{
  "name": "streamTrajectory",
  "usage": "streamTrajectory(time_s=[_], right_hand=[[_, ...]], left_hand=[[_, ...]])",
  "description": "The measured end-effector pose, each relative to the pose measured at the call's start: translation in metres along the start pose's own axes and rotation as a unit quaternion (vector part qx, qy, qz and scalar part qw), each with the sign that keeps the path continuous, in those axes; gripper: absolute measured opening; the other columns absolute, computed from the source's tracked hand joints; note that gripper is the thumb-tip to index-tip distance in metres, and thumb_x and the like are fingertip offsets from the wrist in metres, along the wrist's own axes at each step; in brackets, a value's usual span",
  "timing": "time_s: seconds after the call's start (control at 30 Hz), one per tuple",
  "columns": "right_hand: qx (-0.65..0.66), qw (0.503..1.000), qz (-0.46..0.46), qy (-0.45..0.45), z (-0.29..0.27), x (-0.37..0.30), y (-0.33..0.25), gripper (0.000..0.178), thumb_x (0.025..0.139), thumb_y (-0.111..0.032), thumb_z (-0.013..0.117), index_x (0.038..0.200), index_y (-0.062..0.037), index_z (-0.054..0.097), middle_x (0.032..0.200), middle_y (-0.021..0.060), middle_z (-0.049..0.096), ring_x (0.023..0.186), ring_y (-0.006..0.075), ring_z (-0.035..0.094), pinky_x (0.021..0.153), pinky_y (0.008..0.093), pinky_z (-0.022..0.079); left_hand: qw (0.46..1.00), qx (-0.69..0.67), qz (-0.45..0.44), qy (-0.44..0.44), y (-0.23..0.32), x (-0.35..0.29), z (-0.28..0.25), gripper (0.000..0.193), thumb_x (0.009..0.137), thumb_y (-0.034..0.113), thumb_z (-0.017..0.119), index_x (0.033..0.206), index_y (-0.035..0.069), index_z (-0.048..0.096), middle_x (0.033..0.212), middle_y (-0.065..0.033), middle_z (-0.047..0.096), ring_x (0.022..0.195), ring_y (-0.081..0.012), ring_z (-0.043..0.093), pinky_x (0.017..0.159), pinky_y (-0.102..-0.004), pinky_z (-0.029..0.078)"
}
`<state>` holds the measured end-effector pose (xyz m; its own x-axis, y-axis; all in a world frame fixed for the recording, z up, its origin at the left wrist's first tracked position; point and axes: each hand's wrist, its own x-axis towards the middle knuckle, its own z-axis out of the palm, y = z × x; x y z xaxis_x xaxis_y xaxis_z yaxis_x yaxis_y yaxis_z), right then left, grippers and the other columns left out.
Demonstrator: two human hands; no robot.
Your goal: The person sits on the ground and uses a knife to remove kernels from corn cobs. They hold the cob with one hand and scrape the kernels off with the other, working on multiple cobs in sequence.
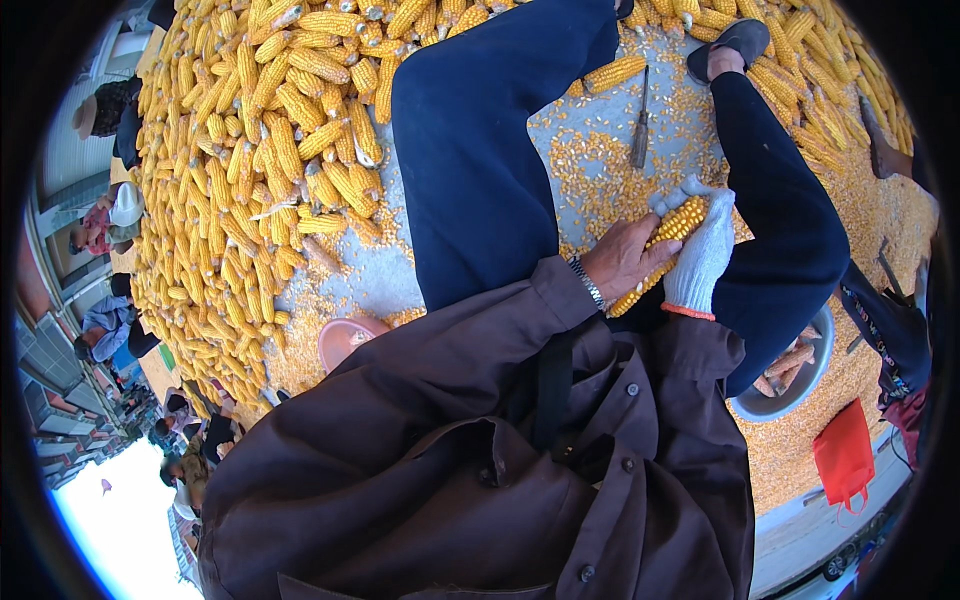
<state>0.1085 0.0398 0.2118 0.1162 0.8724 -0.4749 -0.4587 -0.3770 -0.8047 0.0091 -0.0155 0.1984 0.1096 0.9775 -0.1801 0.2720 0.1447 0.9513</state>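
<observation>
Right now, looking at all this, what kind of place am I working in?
Probably an outdoor yard used for drying and shelling maize. A big heap of yellow corn cobs covers the ground, loose kernels are scattered over the bare concrete, and your left hand and gloved right hand grip a cob.

Knitted cloth glove point(703, 255), bumpy matt corn cob point(668, 235)

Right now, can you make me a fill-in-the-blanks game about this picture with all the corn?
1. Both hands hold one yellow corn cob; the right hand wears a white ____.
2. The bare left hand has a metal ____ on its wrist.
3. The metal bowl by the knee holds ____ cobs with no kernels.
4. The bag on the kernel-strewn ground is ____.

Missing words: glove; watch; stripped; red
</observation>
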Motion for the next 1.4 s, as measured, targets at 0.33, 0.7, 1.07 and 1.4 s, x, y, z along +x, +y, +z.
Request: streamTrajectory(time_s=[0.33,0.7,1.07,1.4], right_hand=[[0.016,1.0,-0.008,-0.025,0.002,-0.002,-0.006,0.045,0.098,-0.038,0.045,0.099,0.0055,0.054,0.075,0.0134,0.057,0.064,0.0236,0.058,0.065,0.035,0.053],[0.11,0.993,0.02,-0.027,-0.002,0.0,-0.011,0.05,0.1,-0.044,0.038,0.096,0.0031,0.051,0.076,0.0119,0.052,0.064,0.0256,0.054,0.071,0.0413,0.053],[0.095,0.995,0.029,0.003,-0.008,0.004,-0.01,0.05,0.099,-0.046,0.038,0.097,0.0022,0.05,0.076,0.0117,0.051,0.063,0.0262,0.053,0.074,0.0455,0.052],[0.099,0.994,0.036,-0.043,-0.001,-0.003,-0.009,0.049,0.099,-0.044,0.037,0.095,0.0029,0.051,0.076,0.0114,0.052,0.061,0.0246,0.053,0.076,0.0451,0.053]], left_hand=[[0.999,-0.041,0.027,0.02,0.005,-0.001,-0.008,0.046,0.095,0.038,0.052,0.089,-0.006,0.059,0.064,-0.0234,0.054,0.057,-0.0324,0.059,0.056,-0.0402,0.042],[0.992,-0.114,0.0,0.054,0.002,-0.006,-0.009,0.045,0.095,0.036,0.053,0.1,-0.008,0.06,0.078,-0.0213,0.062,0.073,-0.0307,0.063,0.067,-0.0377,0.048],[0.999,0.002,0.039,0.006,0.012,-0.017,-0.009,0.043,0.093,0.028,0.057,0.117,-0.008,0.051,0.094,-0.0252,0.062,0.088,-0.0382,0.063,0.077,-0.0399,0.049],[0.992,-0.082,0.026,0.095,0.005,-0.006,-0.01,0.04,0.096,0.031,0.053,0.109,-0.006,0.058,0.087,-0.015,0.064,0.082,-0.0157,0.061,0.072,-0.0331,0.048]])
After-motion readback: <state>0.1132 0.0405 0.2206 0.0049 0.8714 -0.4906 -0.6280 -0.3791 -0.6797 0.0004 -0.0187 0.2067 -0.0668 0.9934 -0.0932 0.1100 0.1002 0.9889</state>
